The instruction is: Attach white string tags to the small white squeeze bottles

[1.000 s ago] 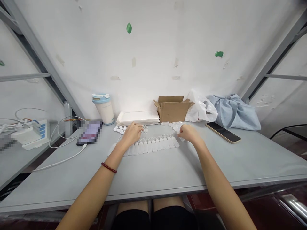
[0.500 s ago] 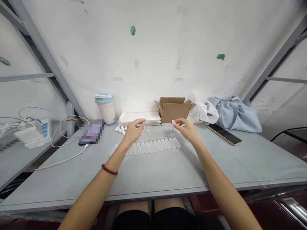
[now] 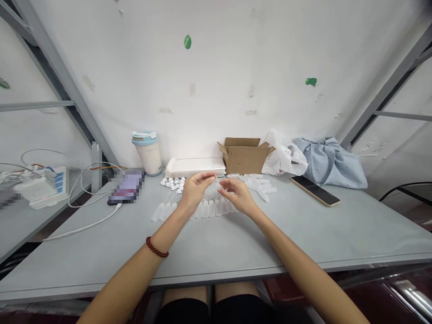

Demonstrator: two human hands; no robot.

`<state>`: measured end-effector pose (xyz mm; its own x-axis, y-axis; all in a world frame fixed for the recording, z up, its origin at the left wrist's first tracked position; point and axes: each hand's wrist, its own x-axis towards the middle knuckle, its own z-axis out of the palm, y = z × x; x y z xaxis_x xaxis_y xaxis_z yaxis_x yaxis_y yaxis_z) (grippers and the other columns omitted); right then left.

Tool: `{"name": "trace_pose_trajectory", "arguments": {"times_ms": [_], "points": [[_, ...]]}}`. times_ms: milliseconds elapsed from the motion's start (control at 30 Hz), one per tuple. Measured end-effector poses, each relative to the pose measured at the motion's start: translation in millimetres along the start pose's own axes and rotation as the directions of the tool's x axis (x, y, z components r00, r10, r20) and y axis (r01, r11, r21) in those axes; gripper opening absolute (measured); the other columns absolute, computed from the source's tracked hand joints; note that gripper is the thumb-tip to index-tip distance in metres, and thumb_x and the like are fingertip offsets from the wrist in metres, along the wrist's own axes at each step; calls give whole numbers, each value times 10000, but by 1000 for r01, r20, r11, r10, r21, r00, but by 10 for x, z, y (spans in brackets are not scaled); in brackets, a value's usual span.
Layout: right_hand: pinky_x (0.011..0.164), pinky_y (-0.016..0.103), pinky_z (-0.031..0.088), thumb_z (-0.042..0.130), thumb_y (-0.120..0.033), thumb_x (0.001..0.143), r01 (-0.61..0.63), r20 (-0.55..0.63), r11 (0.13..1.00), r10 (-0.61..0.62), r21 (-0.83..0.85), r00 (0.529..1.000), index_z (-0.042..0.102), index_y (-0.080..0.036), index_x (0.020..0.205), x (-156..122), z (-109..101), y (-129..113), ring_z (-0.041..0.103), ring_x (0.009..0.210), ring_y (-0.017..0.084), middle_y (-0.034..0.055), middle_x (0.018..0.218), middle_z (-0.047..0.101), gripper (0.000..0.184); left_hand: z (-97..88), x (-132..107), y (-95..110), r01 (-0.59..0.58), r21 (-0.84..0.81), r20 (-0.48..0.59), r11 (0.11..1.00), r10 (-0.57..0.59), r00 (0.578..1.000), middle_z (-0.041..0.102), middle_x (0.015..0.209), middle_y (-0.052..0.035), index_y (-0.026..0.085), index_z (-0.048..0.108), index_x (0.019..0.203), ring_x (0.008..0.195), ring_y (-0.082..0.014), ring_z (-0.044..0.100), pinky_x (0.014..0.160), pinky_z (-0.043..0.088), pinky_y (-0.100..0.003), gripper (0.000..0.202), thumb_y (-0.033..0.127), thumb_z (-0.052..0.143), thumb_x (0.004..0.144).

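My left hand [image 3: 194, 192] pinches a small white piece, which looks like a cord end, between thumb and forefinger. Facing it, my right hand [image 3: 239, 196] has its fingertips closed on a translucent plastic sleeve [image 3: 218, 184]. The fingertips of both hands nearly meet, and the fingers partly cover the sleeve. Below them, a row of similar translucent sleeves [image 3: 205, 209] with white cords lies on the table, partly hidden by my hands. A heap of small white pieces [image 3: 173, 183] lies beyond my left hand. Loose translucent sleeves [image 3: 261, 185] lie to the right of my right hand.
On the grey table [image 3: 236, 252], a cup [image 3: 148, 155], a stack of white sheets [image 3: 195, 166], an open cardboard box [image 3: 246, 157], a plastic bag [image 3: 283, 155] and blue cloth [image 3: 332, 164] line the wall. Phones lie left [image 3: 127, 188] and right [image 3: 314, 191].
My right hand has moved left with the sleeve, uncovering the loose sleeves. My left hand has shifted slightly right, so the two hands are now together above the row.
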<state>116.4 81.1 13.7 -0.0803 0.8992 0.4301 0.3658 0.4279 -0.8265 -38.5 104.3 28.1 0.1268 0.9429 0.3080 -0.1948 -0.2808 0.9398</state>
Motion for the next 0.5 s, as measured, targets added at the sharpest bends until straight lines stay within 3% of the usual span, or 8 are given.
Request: {"name": "trace_pose_trajectory", "arguments": {"times_ms": [500], "points": [[749,338,513,629,-403,751,-9,-72,992,18,129,997,605,-178,878,-28,33,-3,616,821,184,63,868,651,260,34,-23,-53,90,54,-32,994,-89,996,677,808,-32,148,669,782,793,-158,613,800,473,-306,234,297,747,618]]}}
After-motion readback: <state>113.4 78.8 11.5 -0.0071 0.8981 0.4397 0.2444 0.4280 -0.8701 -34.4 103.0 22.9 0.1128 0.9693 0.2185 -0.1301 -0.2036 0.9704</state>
